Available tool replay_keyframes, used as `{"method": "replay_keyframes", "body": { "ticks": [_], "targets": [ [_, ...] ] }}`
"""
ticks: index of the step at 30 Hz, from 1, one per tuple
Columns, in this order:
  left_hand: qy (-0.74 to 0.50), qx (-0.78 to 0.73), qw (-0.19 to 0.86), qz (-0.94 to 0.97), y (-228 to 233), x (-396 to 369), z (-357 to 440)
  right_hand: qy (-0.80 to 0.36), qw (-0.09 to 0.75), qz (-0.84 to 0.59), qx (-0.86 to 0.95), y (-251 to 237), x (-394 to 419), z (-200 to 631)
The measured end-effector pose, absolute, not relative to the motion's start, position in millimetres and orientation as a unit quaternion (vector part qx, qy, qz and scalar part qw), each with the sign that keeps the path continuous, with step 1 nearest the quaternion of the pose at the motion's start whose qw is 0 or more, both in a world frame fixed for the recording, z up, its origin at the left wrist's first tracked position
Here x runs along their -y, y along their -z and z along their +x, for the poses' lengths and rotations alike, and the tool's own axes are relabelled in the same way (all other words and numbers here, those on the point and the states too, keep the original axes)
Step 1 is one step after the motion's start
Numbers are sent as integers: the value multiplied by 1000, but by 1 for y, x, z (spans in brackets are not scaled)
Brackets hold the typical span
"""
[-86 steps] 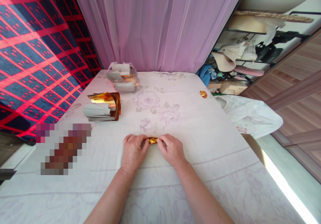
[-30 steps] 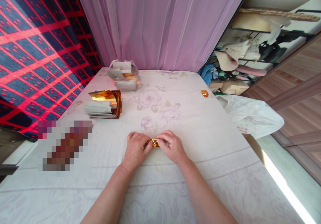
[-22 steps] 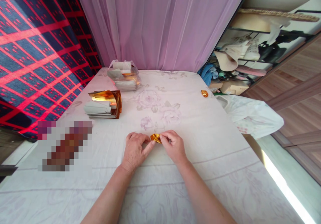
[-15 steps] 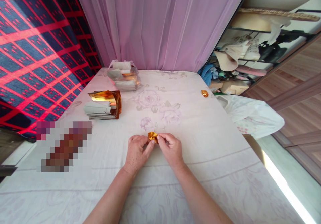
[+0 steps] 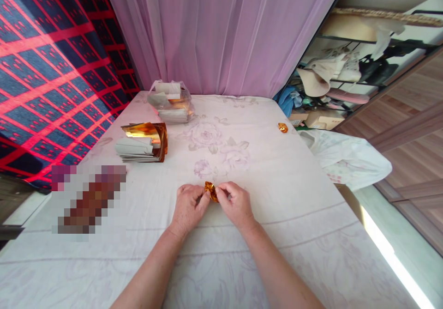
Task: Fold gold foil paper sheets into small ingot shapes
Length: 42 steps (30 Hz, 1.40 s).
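Observation:
A small folded piece of shiny gold foil paper (image 5: pixel 211 190) is pinched between my two hands, just above or on the flowered cloth. My left hand (image 5: pixel 189 206) grips its left side with thumb and fingers. On the other side, my right hand (image 5: pixel 236 202) pinches the right edge. Fingertips cover part of the folds. A similar folded gold foil piece (image 5: pixel 283 127) lies apart near the table's right edge. To the left stands a stack of gold foil sheets (image 5: pixel 161 142) with pale grey paper backs (image 5: pixel 134 149).
A clear plastic bag (image 5: pixel 169 103) of more sheets sits at the back left. A pixelated patch (image 5: pixel 88 202) covers something at the left. The cloth-covered table (image 5: pixel 294 198) meets a purple curtain (image 5: pixel 221 36); a white plastic bag (image 5: pixel 356 159) and loaded shelves (image 5: pixel 341 62) are at the right.
The gold foil piece has turned between my fingers, its right part now tilted lower. Both hands stay in nearly the same place, and the view has shifted slightly.

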<state>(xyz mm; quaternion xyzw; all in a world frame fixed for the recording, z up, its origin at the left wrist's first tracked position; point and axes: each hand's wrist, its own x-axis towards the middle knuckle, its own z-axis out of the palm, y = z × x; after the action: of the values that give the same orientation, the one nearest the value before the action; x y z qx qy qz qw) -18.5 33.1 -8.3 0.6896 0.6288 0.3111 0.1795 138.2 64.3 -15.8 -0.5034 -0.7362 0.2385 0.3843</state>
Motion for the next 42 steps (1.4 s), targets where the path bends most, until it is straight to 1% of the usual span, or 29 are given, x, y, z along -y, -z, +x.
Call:
{"method": "replay_keyframes", "body": {
  "ticks": [6, 9, 33, 42],
  "targets": [
    [-305, -627, 184, 693, 7, -34, -19, -175, 358, -523, 753, 18, -64, 138],
    [-304, -630, 180, 691, 7, -35, -18, -166, 354, -527, 754, 20, -64, 138],
    [-307, -632, 198, 683, 7, -33, -17, -191, 361, -541, 735, 23, -66, 139],
    [-302, -635, 203, 682, 7, -34, -16, -201, 349, -497, 769, 16, -65, 143]
  ]
}}
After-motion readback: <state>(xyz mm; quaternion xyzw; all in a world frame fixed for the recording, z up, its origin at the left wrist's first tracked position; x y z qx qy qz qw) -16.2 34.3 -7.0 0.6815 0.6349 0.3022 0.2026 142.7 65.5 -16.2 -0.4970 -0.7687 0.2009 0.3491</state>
